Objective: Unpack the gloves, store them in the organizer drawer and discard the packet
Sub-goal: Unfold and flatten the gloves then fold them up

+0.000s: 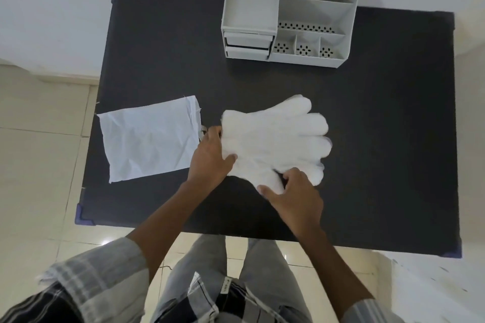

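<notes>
White knitted gloves [273, 136], soft and light, are pinched at cuff by left hand [210, 157] and at thumb by right hand [294, 191], mid-frame.

Gloves [275, 139] lie flat at the centre of the worktop [380, 139], their finger ends toward three o'clock. The packet [149, 139] lies at nine o'clock, near the worktop's edge. The organizer [312, 13] stands at twelve o'clock, drawers [248, 46] on its nine o'clock side. The left hand [210, 157] rests at the gloves' cuff, between packet and gloves; the right hand [296, 196] touches their six o'clock edge.
</notes>
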